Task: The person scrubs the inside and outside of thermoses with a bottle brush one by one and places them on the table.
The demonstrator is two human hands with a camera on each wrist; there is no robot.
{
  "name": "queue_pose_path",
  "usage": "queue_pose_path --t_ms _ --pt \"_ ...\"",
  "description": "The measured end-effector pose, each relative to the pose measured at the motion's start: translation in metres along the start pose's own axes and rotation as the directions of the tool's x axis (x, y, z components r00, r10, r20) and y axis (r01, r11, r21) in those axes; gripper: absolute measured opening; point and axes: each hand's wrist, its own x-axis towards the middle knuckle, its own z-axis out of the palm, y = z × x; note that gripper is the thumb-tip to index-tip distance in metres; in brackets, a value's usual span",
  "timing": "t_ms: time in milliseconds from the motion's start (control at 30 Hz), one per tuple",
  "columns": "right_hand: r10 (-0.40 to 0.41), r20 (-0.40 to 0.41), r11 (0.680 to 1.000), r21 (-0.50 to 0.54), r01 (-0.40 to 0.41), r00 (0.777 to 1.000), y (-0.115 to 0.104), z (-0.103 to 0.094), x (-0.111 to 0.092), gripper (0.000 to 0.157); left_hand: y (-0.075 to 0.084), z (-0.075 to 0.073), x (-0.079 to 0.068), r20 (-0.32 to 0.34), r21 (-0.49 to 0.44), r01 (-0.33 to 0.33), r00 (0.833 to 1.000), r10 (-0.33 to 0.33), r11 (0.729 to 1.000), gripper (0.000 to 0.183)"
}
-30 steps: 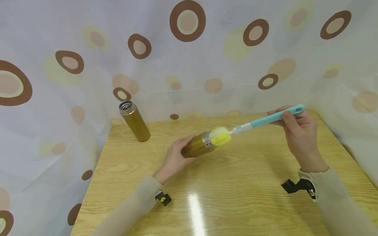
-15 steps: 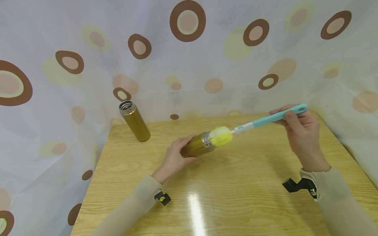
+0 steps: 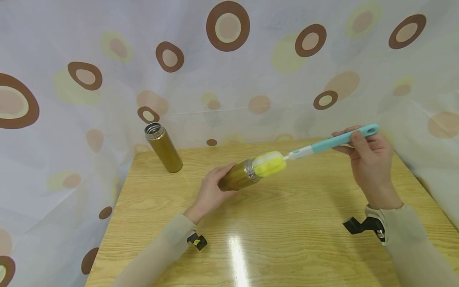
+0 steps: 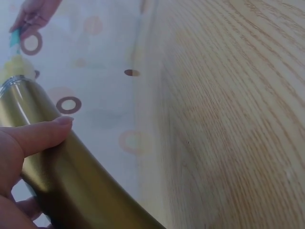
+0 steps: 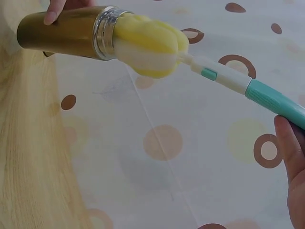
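My left hand (image 3: 209, 194) grips a gold metal bottle (image 3: 236, 178) round its body, tilted on its side with the silver threaded mouth toward the right. In the right wrist view a yellow and white sponge head (image 5: 147, 47) sticks out of that mouth, its front end hidden inside. The sponge belongs to a bottle brush (image 3: 330, 142) with a white neck and a teal handle. My right hand (image 3: 371, 167) holds the handle near its holed end, thumb on top. In the left wrist view my thumb lies along the gold bottle (image 4: 81, 176).
A second gold bottle (image 3: 164, 147), lidless, stands upright at the back left of the wooden table (image 3: 279, 239). A white curtain (image 3: 229, 79) with brown and yellow spots hangs behind the table and along both sides.
My right hand has drawn the bottle brush a little to the right, so more of the sponge shows outside the bottle's mouth. The left hand and its bottle have barely shifted.
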Motion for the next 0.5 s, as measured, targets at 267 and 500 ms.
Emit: queue_pose_path --t_ms 267,500 --pt "-0.028 -0.081 1.000 0.007 0.029 0.996 0.000 -0.001 0.001 0.021 -0.004 -0.002 0.000 -0.017 -0.029 0.024 1.000 -0.024 0.999 0.083" --pt "-0.073 -0.157 0.997 0.014 0.076 0.985 -0.007 -0.010 0.005 0.020 -0.015 -0.007 -0.002 -0.045 -0.083 0.094 0.994 -0.098 0.992 0.081"
